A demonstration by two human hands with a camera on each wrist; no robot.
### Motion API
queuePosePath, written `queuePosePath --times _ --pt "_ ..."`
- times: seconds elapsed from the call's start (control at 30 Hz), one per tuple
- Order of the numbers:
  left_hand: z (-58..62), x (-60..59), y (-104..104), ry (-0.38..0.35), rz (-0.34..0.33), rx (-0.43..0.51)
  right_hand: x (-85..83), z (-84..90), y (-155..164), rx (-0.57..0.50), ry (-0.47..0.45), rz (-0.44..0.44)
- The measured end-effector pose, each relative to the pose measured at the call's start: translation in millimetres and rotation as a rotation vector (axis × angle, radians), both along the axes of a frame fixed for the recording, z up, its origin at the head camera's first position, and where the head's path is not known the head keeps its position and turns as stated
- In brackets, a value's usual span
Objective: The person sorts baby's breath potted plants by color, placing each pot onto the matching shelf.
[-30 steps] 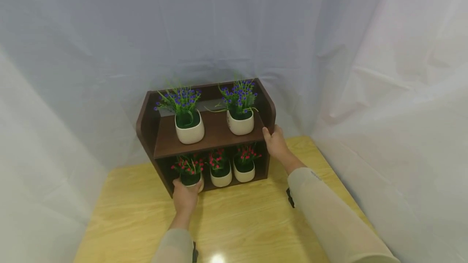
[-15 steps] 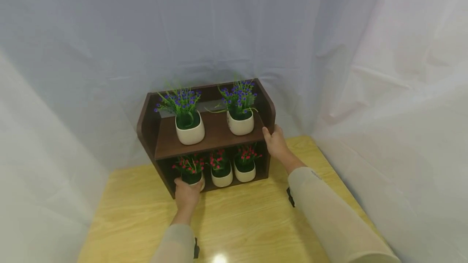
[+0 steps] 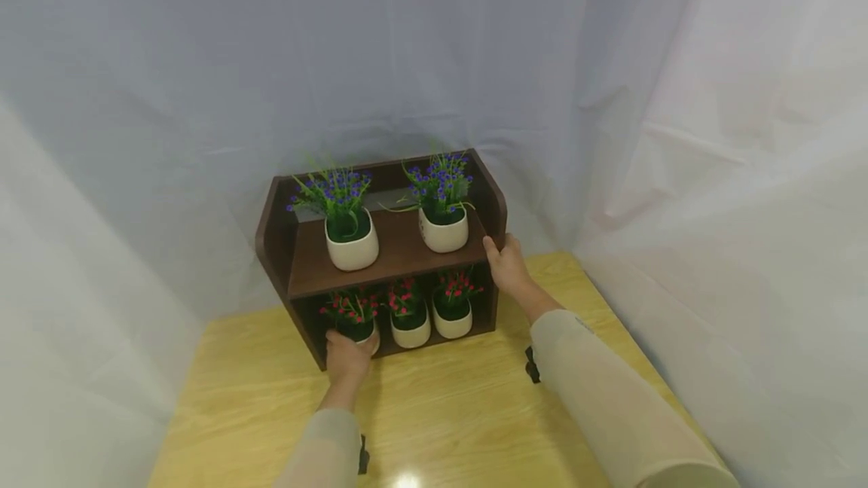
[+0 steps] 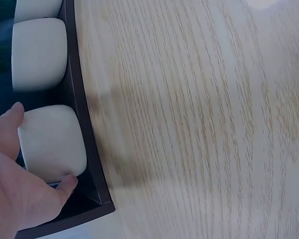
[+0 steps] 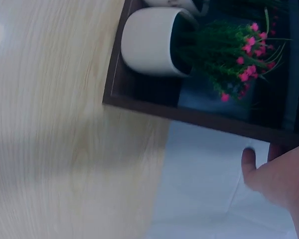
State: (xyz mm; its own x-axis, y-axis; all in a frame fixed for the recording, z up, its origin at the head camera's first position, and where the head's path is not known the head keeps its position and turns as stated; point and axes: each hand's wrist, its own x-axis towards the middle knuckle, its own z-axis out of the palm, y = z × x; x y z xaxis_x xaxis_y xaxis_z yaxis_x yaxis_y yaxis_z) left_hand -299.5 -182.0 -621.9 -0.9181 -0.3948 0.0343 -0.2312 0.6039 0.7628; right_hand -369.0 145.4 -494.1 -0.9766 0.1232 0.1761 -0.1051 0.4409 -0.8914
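A dark brown two-tier shelf (image 3: 400, 238) stands on the table. My left hand (image 3: 349, 360) holds the left white pot (image 4: 55, 143) on the lower tier, thumb on one side and fingers on the other. Red artificial flowers (image 3: 353, 307) rise from this pot. At the shelf's right end, my right hand (image 3: 510, 268) grips the side panel near the upper board, its thumb at the front edge. In the right wrist view, part of that hand (image 5: 284, 181) shows outside the panel (image 5: 209, 124).
Two more red-flowered pots, a middle pot (image 3: 411, 334) and a right pot (image 3: 453, 325), share the lower tier. Above them stand a left purple-flowered pot (image 3: 353, 249) and a right one (image 3: 444, 234). White curtains (image 3: 434, 44) surround the wooden table (image 3: 447, 405).
The head view has shifted slightly. Both hands keep their places on the pot and the shelf's side; the pots stay where they were on the tiers.
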Motion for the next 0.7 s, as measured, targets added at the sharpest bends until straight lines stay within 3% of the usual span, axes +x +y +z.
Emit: queuePosePath --times 0.17,0.37,0.5,0.53,0.7 --pt "-3.7 -4.9 -4 0.058 -0.021 -0.051 -2.9 -0.8 1 -0.047 0.021 -0.032" --pt "9.8 9.2 -5 0.085 -0.130 -0.136 9.9 -3.5 3 0.022 0.061 -0.029" --pt "29.7 31.1 -7 0.067 -0.231 -0.210 32.4 -10.2 -2 0.134 0.014 -0.027" --pt "40.0 38.5 -7 0.040 -0.262 -0.195 39.1 -11.9 -4 0.160 -0.007 -0.021" --pt "71.1 63.9 -9 -0.061 -0.375 -0.272 68.1 -25.0 -9 0.248 -0.186 0.038"
